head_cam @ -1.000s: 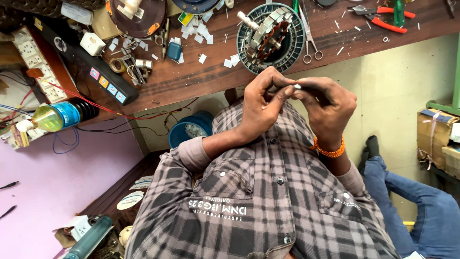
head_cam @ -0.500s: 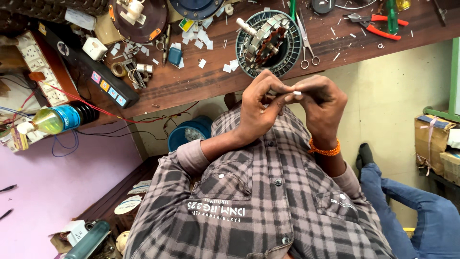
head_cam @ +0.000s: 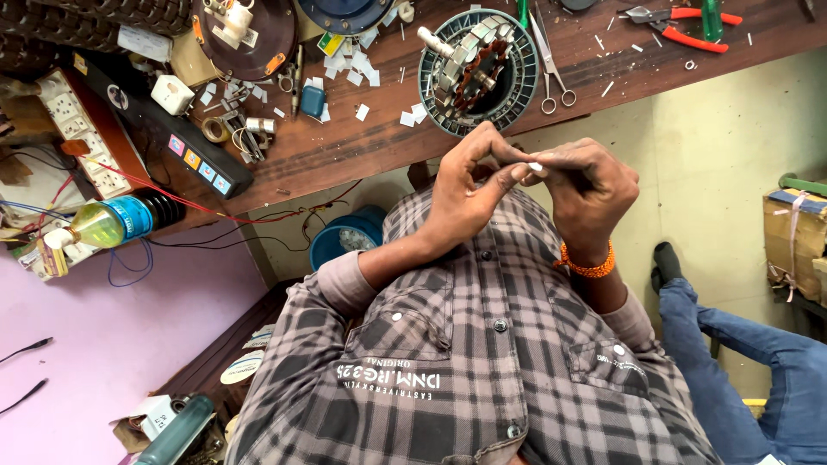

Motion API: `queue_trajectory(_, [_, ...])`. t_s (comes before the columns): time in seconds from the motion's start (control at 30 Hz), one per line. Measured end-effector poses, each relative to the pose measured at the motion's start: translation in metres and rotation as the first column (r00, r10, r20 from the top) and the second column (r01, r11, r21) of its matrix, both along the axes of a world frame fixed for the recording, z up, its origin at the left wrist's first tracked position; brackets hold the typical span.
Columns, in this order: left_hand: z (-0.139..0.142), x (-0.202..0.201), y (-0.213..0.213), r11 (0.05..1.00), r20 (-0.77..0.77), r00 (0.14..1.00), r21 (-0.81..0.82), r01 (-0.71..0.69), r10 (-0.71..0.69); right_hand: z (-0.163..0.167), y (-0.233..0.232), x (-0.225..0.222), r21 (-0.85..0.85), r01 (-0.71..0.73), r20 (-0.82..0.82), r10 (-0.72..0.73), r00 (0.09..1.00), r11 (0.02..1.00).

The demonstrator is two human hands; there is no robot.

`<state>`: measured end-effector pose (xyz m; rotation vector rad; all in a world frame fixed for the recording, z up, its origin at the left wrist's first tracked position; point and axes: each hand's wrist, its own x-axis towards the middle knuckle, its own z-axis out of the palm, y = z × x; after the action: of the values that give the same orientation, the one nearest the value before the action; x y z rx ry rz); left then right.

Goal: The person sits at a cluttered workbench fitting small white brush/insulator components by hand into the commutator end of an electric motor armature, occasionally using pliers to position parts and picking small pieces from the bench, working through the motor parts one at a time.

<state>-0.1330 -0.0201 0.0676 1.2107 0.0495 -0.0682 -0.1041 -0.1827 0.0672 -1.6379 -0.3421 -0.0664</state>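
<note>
My left hand (head_cam: 465, 194) and my right hand (head_cam: 590, 194) meet in front of my chest, just below the bench edge. Their fingertips pinch a small white piece (head_cam: 534, 166) between them. My right wrist wears an orange bead bracelet (head_cam: 588, 263). I wear a grey checked shirt (head_cam: 482, 370). Directly above the hands, on the wooden bench (head_cam: 345, 151), lies a round motor stator (head_cam: 478, 65) with copper windings.
Scissors (head_cam: 551, 73) and red-handled pliers (head_cam: 685, 30) lie right of the stator. White paper scraps (head_cam: 349, 76), a black switch box (head_cam: 177, 142), a socket board (head_cam: 65, 120) and a yellow-liquid bottle (head_cam: 103, 226) are at left. A blue bucket (head_cam: 340, 241) stands under the bench. A jeans-clad leg (head_cam: 758, 362) and cardboard box (head_cam: 797, 241) are at right.
Both hands stay joined on the white piece in nearly the same place; the fingers have shifted slightly and the view has drifted a little.
</note>
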Motion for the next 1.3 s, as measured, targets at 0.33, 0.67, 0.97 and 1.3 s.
queue_trajectory(0.33, [0.004, 0.001, 0.001, 0.746, 0.428, 0.891, 0.541, -0.390, 0.155, 0.007, 0.000, 0.004, 0.149, -0.062, -0.391, 0.117, 0.913, 0.987])
queue_trajectory(0.67, [0.012, 0.000, -0.001, 0.684, 0.526, 0.840, 0.564, -0.463, 0.135, -0.012, 0.008, -0.006, 0.227, -0.041, -0.293, 0.109, 0.950, 0.973])
queue_trajectory(0.97, [0.007, 0.003, -0.001, 0.987, 0.017, 0.993, 0.110, -0.115, 0.114, -0.011, 0.011, 0.000, 0.299, -0.050, -0.322, 0.150, 0.935, 0.953])
queue_trajectory(1.3, [0.005, -0.005, 0.036, 0.911, 0.262, 0.965, 0.397, -0.111, 0.003, -0.017, 0.015, 0.004, 0.492, -0.137, -0.420, 0.372, 0.828, 0.860])
